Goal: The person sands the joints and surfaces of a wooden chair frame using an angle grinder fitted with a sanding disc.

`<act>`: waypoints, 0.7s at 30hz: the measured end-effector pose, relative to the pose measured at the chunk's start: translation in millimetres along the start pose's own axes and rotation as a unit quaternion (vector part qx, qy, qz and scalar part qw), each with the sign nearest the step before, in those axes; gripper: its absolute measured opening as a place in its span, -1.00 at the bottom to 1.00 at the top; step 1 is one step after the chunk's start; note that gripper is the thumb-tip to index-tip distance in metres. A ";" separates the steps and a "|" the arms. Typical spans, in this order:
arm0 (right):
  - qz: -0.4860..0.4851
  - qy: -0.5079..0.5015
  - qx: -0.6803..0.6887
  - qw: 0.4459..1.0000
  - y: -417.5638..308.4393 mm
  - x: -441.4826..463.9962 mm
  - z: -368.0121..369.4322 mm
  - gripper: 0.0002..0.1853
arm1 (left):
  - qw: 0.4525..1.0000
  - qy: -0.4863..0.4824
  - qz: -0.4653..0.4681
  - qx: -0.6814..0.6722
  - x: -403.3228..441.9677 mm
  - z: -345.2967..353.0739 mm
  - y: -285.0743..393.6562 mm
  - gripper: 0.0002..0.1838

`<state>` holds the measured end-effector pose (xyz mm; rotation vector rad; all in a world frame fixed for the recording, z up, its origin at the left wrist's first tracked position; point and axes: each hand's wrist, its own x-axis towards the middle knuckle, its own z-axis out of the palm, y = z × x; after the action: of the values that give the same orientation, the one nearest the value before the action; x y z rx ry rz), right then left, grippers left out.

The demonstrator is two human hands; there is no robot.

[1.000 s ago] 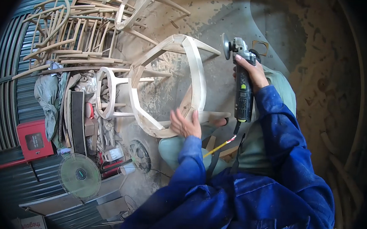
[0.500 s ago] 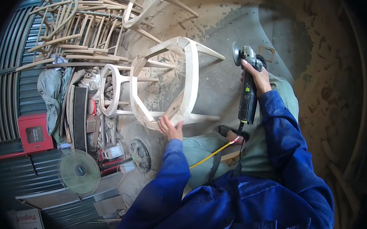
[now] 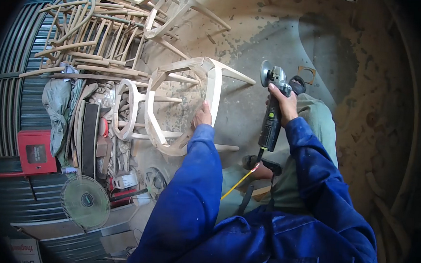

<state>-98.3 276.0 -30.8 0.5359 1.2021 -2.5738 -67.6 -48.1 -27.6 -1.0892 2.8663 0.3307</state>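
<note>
In my right hand [image 3: 286, 105] is an angle grinder [image 3: 271, 121] with a round disc at its far end; my fingers wrap round its body near the head. A yellow and red cord [image 3: 238, 188] trails from the tool's rear. In front of me stands a pale wooden chair frame [image 3: 213, 90], its seat opening facing up and its legs reaching out to the right. My left hand [image 3: 202, 116] is closed on the frame's right rail from the inner side, with some fingers hidden. The disc is apart from the wood.
A smaller chair frame [image 3: 119, 110] stands just left, another frame [image 3: 167, 18] beyond. Many wooden chair parts [image 3: 94, 50] are piled far left. A green fan [image 3: 86, 201], a red box [image 3: 37, 152] and wood scraps [image 3: 119, 144] lie along the left wall. My sandaled foot [image 3: 266, 168] is below the grinder.
My left hand has moved from the frame's near corner up to its right rail. The grinder in my right hand has shifted slightly left and down in view.
</note>
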 end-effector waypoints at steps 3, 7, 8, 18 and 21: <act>-0.007 -0.003 -0.027 1.000 16.4 -18.2 15.7 -0.58 | 0.998 -0.040 0.035 0.019 -33.5 -3.3 -15.0 0.01; -0.020 0.028 -0.019 0.999 61.5 -38.4 35.5 -0.62 | 0.997 -0.074 0.014 0.020 -85.2 -19.0 -6.9 0.01; -0.011 0.041 -0.032 0.999 73.8 -43.5 35.8 -0.56 | 0.996 -0.078 0.015 0.029 -91.2 -21.4 -5.1 -0.02; 0.002 0.020 -0.063 0.998 114.8 -70.3 36.1 -0.37 | 0.994 -0.014 0.103 0.018 -87.9 -9.8 -15.8 -0.12; -0.026 0.017 -0.105 0.994 132.3 -71.8 36.8 -0.32 | 0.996 -0.037 0.072 0.027 -92.7 -18.4 -8.0 -0.14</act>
<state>7.6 169.4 -68.6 0.5094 1.4943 -2.4481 7.5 2.3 0.9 -0.8460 2.8753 0.2929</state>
